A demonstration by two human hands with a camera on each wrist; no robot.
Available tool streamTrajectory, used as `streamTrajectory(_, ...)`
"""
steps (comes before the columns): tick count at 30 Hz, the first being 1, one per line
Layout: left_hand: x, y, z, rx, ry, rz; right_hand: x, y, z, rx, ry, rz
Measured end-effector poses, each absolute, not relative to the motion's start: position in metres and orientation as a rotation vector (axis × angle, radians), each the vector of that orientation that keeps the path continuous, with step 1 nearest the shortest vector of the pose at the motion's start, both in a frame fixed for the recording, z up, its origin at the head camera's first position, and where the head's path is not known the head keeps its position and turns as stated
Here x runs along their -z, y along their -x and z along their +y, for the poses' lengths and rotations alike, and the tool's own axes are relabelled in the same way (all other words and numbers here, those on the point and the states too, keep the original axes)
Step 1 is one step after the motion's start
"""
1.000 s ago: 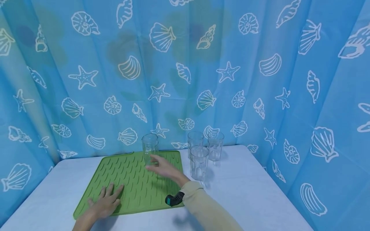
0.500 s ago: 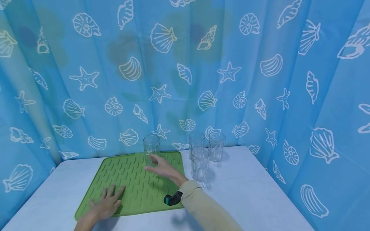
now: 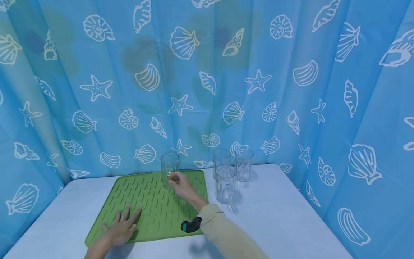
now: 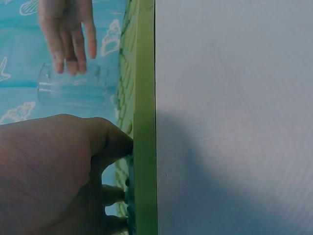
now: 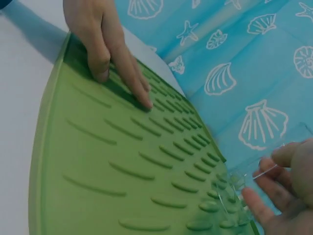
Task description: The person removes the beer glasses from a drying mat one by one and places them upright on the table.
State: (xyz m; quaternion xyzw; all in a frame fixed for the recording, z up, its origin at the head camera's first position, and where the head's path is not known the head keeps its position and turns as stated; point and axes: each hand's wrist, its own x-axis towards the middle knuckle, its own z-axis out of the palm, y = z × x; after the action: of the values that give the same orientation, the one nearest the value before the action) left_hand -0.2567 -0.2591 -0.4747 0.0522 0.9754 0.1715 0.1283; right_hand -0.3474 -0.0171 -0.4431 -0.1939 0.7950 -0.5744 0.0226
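Observation:
A clear drinking glass (image 3: 169,166) stands upright on a green ribbed mat (image 3: 148,208), near its back edge. My right hand (image 3: 182,185) is at the glass's near right side, loosely bent, with its fingertips overlapping the glass; contact is unclear. In the left wrist view, the fingers of this right hand (image 4: 71,36) point toward the glass (image 4: 73,90) without wrapping it. The right wrist view catches only part of the glass (image 5: 230,196) beside the fingers. My left hand (image 3: 119,230) lies spread on the mat's front left part, fingertips touching the surface.
Three more clear glasses stand right of the mat on the white-covered table (image 3: 275,216): a front one (image 3: 225,187), a back left one (image 3: 221,156) and a back right one (image 3: 244,167). A blue shell-print curtain (image 3: 207,90) hangs behind. A black device (image 3: 191,225) sits at my right wrist.
The thumb and fingers of my right hand have drawn closer together, and the hand has shifted slightly. The glass stays in place on the mat. My left hand keeps its place.

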Motion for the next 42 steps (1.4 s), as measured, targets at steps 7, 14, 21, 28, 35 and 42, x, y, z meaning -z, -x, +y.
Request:
streamTrajectory(7, 0.474, 0.255, -0.258, -0.497, -0.145, 2.834, 0.444, 0.346, -0.019, 1.829, 0.646, 2.526)
streamTrajectory(14, 0.476, 0.258, -0.256, -0.491, -0.124, 2.829, 0.446, 0.344, -0.017, 1.887, 0.683, 2.476)
streamTrajectory(21, 0.477, 0.259, -0.256, -0.507, -0.121, 2.831, 0.451, 0.344, -0.011, 1.874, 0.747, 2.474)
streamTrajectory(28, 0.476, 0.258, -0.257, -0.502, -0.129, 2.831, 0.453, 0.342, -0.009, 1.851, 0.793, 2.505)
streamTrajectory(35, 0.475, 0.257, -0.257, -0.512, -0.142, 2.830, 0.453, 0.337, -0.007, 1.891, 0.784, 2.476)
streamTrajectory(42, 0.475, 0.256, -0.256, -0.496, -0.144, 2.836, 0.456, 0.332, 0.005, 1.911, 0.859, 2.456)
